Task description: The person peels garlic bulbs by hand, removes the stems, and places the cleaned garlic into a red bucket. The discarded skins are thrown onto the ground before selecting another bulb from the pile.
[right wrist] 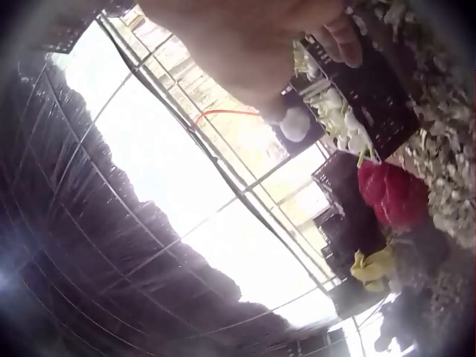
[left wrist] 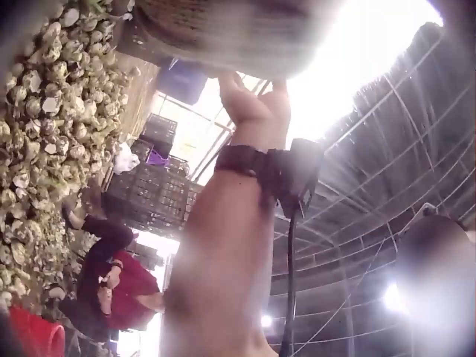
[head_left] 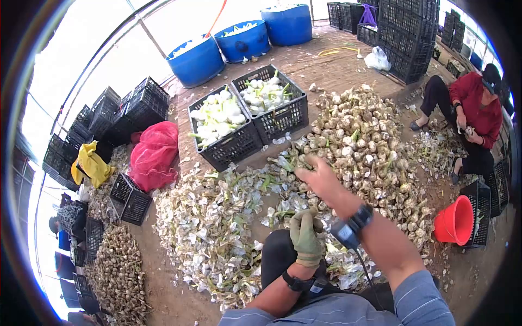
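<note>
My bare right hand point(head_left: 323, 179) reaches forward over the edge of a garlic heap point(head_left: 370, 144), toward two black crates of cleaned white garlic. In the right wrist view, a blurred white garlic bulb point(right wrist: 296, 125) shows beyond the thumb, away from the bent fingers point(right wrist: 343, 43). My left hand point(head_left: 305, 239), in a greenish work glove, is above my lap with its fingers bent. What lies inside the left palm is hidden. Only blurred glove fabric point(left wrist: 230, 30) fills the top of the left wrist view. Loose skins and cut stalks point(head_left: 209, 239) lie in front of me.
The filled crates point(head_left: 274, 103) stand ahead, with blue tubs point(head_left: 196, 60) of garlic behind. A pink mesh sack point(head_left: 155, 155) and a yellow cloth point(head_left: 93, 164) lie left. At right, a person in red point(head_left: 478, 114) sits near a red bucket point(head_left: 454, 220).
</note>
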`<state>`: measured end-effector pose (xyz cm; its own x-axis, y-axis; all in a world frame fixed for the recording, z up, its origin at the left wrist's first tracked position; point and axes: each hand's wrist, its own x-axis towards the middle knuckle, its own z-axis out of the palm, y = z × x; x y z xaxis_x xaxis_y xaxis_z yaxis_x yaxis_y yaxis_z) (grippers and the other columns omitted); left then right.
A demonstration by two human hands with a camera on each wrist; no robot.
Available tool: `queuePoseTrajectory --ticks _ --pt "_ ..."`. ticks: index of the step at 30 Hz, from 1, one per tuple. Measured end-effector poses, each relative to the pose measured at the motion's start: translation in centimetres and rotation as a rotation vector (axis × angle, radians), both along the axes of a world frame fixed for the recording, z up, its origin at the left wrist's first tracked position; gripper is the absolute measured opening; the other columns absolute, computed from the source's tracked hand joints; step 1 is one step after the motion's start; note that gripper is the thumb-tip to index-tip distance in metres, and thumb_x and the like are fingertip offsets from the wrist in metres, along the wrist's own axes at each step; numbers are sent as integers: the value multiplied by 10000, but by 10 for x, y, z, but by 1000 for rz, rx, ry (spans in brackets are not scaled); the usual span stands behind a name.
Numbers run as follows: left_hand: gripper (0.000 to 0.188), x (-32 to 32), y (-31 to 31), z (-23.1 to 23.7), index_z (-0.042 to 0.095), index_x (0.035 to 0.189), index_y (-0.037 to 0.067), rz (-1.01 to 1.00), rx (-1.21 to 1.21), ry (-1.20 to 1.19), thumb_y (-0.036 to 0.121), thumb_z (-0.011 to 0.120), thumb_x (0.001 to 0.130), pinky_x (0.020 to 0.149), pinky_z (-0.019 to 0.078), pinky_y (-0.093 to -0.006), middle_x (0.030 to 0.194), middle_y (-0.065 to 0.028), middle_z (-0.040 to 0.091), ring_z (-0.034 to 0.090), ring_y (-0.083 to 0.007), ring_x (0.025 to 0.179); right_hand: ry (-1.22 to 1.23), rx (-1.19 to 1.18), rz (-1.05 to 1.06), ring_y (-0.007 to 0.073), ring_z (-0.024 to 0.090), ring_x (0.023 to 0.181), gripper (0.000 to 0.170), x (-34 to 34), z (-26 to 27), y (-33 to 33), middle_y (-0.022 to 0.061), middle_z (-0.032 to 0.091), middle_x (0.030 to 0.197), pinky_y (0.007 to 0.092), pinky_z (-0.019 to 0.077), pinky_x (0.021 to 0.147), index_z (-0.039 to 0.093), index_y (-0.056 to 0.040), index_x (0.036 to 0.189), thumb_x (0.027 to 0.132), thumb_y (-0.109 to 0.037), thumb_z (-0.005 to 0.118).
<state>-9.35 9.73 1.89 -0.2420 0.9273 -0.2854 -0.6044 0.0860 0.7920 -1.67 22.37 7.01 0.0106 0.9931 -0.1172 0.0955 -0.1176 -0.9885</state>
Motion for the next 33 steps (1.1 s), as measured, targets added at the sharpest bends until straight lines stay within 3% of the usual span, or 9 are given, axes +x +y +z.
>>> queuePoseTrajectory --ticks 3,6,8,10,13,18,22,25,33 --pt "154 8 -4 -9 623 1008 45 -74 -12 -27 181 551 1007 562 442 -254 757 -33 606 529 -102 613 -316 78 33 240 680 907 445 60 -116 -45 164 701 1026 349 541 747 621 57 1174 907 -300 626" --pt "161 16 -7 -21 623 996 40 -159 16 -38 173 534 1016 568 476 -273 801 -57 624 568 -128 647 -541 -224 124 350 660 812 299 131 -180 -117 215 691 901 440 509 752 713 -33 962 860 -291 600" --pt "148 22 -8 -4 642 992 56 -188 -68 52 186 572 994 580 450 -262 793 -27 626 544 -102 635 -601 -218 96 293 647 729 269 180 -219 -168 168 675 783 445 498 687 693 -16 836 852 -280 646" --pt "150 31 -8 -8 659 971 59 -208 -167 46 195 596 975 597 445 -257 776 -10 625 545 -98 633 -757 -492 156 372 647 799 346 228 -218 -199 208 677 840 493 499 714 692 9 869 834 -332 645" --pt "135 42 -13 -21 671 980 20 -269 160 613 108 571 960 600 469 -244 879 -36 597 582 -115 717 -1062 -571 269 391 635 716 340 317 -269 -274 245 674 824 514 513 681 693 41 790 879 -270 589" --pt "168 72 -22 -10 629 963 0 -360 18 299 116 519 1013 533 419 -230 866 -40 589 538 -83 636 -1016 -906 119 431 654 861 156 410 -290 -336 270 673 920 529 518 745 693 20 860 813 -113 626" --pt "168 111 -26 -18 599 932 20 -326 540 1036 143 517 1012 511 399 -226 761 -32 576 500 -84 569 -908 -762 -180 440 605 1055 342 420 -290 -330 248 654 1115 513 483 892 602 -33 1194 882 -165 557" --pt "171 131 -28 -11 603 940 24 -462 -84 250 156 518 1008 511 405 -226 746 -36 564 504 -89 573 -921 -547 -306 435 607 985 303 415 -289 -313 240 642 1053 539 478 845 590 7 1083 912 -240 622" --pt "147 157 -30 -27 635 986 29 -631 -203 371 151 553 991 554 453 -232 837 -49 623 549 -98 614 -790 -156 -322 407 602 941 302 383 -336 -232 206 622 1007 511 479 805 596 -17 1107 914 -244 642"
